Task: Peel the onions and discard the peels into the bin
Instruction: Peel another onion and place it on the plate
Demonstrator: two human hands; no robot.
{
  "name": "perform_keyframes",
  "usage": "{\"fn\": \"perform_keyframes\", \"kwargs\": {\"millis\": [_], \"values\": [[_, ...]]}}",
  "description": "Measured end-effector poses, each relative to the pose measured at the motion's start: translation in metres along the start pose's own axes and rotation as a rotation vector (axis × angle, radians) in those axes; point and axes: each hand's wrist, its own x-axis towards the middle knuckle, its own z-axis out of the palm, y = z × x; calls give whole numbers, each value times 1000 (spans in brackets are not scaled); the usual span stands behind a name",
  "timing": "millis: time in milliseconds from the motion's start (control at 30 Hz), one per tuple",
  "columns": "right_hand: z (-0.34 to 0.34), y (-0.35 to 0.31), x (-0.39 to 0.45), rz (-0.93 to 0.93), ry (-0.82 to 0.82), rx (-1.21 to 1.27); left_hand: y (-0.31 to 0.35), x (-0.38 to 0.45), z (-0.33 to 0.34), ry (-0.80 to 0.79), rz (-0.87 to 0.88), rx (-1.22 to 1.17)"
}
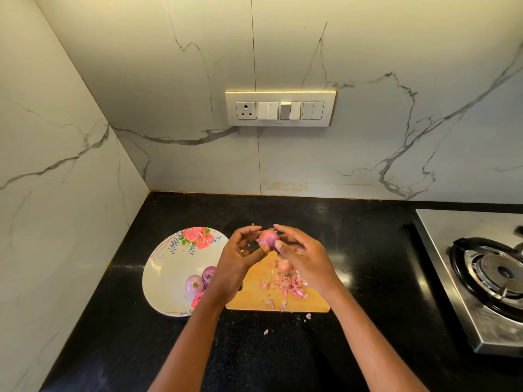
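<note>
The peeling step looks to be in hand: both hands are raised over the counter with one small round red onion (268, 239) held between them. The left hand (240, 257) pinches it from its side, fingers curled round it; the right hand (304, 257) grips it too, thumb pressed on the near face, likely working at the skin.

Below the right hand lies a flat pale wooden chopping board (308, 302), strewn with thin, papery pink peel scraps (287, 284); one more onion (284, 265) sits among them. These scraps must next be gathered for a bin, which is not in view. Under the left wrist, a glossy white floral plate (167, 273) holds smooth peeled purple onions (194, 284). Everything rests on speckled black stone countertop (283, 210).
</note>
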Motion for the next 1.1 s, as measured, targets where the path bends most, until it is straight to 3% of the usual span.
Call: {"fn": "perform_keyframes", "kwargs": {"millis": [167,800,1100], "values": [[1,-4,-1,47,23,188,2,2,2,-16,31,61],[1,-10,0,133,57,383,3,3,7,-47,37,6],[5,-4,4,144,118,266,-5,-1,10,-55,20,52]]}}
